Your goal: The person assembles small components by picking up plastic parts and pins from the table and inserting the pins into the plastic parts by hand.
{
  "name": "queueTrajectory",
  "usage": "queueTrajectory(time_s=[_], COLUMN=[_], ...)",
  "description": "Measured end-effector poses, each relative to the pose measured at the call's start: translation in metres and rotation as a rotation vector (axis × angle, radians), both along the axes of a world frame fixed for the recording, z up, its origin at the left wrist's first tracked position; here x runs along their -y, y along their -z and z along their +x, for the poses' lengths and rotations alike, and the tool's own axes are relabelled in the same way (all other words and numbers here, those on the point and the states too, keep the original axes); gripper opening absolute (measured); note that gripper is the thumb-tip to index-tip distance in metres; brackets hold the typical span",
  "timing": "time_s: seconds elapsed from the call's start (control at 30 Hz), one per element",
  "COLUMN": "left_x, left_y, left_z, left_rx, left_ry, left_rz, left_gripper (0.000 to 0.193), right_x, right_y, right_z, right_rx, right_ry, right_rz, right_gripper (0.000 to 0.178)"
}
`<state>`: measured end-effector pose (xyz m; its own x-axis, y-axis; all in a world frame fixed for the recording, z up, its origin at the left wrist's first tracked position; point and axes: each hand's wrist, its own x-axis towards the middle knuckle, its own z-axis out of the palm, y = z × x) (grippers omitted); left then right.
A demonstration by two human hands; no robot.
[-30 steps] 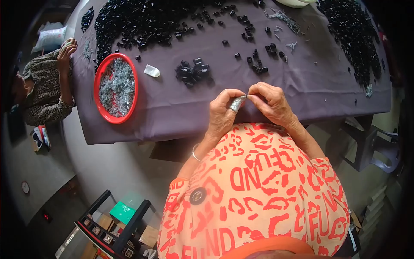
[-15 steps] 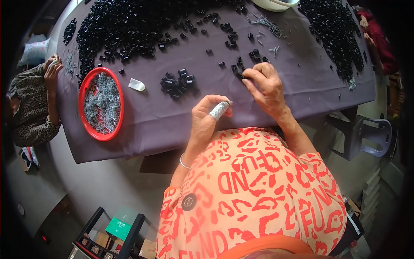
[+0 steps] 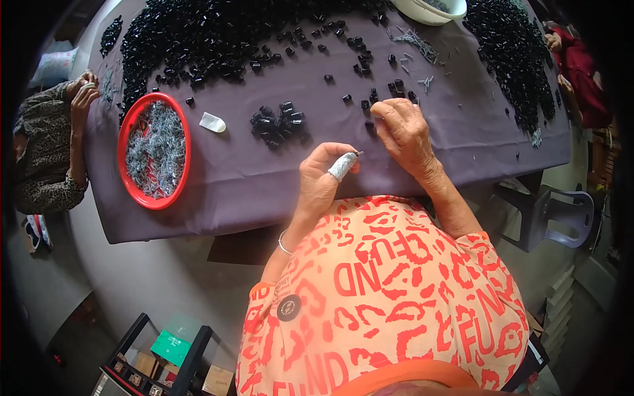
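My left hand point(image 3: 321, 177) is closed near the table's front edge, its thumb wrapped in a whitish covering. A small dark metallic piece point(image 3: 359, 154) pokes out from its pinched fingertips. To the right, my right hand point(image 3: 408, 134) hovers low over the table, fingers curled together. Close to its fingertips lies a black piece point(image 3: 370, 125); whether they grip anything is hidden. More loose black pieces point(image 3: 397, 86) are scattered just beyond this hand. A small cluster of shiny black pieces point(image 3: 276, 123) rests beyond my left hand.
A red oval basket point(image 3: 187, 148) of small grey metal pins stands at left, near a white finger-shaped cover point(image 3: 212, 123). Large black heaps point(image 3: 191, 39) spread across the back. Loose pins point(image 3: 416, 43) lie below a pale bowl point(image 3: 422, 14). Other people sit at both sides.
The view has shifted slightly. My right hand stays over the same spot, its fingers drawn closer together and thumb less visible. My left hand keeps its pinch.
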<state>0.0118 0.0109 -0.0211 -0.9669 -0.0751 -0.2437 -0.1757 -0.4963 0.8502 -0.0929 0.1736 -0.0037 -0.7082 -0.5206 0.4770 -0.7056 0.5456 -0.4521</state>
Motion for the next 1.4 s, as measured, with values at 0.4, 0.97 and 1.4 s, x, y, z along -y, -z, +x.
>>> queueTrajectory(time_s=[0.4, 0.97, 1.4], left_x=[-0.002, -0.002, -0.009], left_y=[0.0, -0.001, -0.031], left_z=[0.001, 0.003, 0.003], left_rx=[-0.01, -0.009, -0.015], left_ry=[-0.029, -0.05, -0.039], left_rz=[-0.047, -0.03, -0.135], left_gripper=[0.013, 0.012, 0.01], right_x=[0.005, -0.013, -0.02], right_y=[0.01, -0.003, -0.007], right_z=[0.021, 0.025, 0.036], right_rx=[-0.118, 1.293, 1.384], right_ry=[0.033, -0.063, -0.186], right_rz=[0.263, -0.8, -1.071], right_gripper=[0.024, 0.018, 0.014])
